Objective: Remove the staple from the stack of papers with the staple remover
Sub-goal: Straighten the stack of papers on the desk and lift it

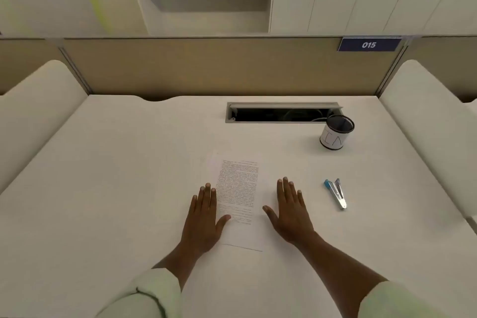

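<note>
1. Both hands lie flat and spread on the desk point(116, 175), fingers straight, gripping nothing. The left hand point(204, 217) has its thumb on the left edge of the stack of papers point(238, 199). The right hand point(290, 210) rests just beside the right edge, and I cannot tell whether its thumb touches the sheet.
2. That stack of papers lies flat between the two hands, mid-desk, printed side up, its long side running away from the person. The staple is too small to make out from where I stand.
3. It looks thin, light and limp. I judge it would skate on the smooth top and tear at the staple if tugged, so it is better pinned under a palm near the stapled corner than lifted.
4. Untouched, the staple remover point(336, 192) lies to the right of the right hand, well apart from the papers. It is a narrow piece of bright metal with a blue plastic end on the far side. It seems small, stiff and light, best pinched round the body with the metal tip left free.
5. The desk surface is matt, off-white and smooth.
6. Further back on the right stands a round cup point(335, 135) with a dark rim and a white label. Just behind it is an open cable slot point(281, 112) in a grey frame.
7. Beyond runs a tan partition point(206, 67) carrying a blue plate point(369, 44) marked 015.
</note>
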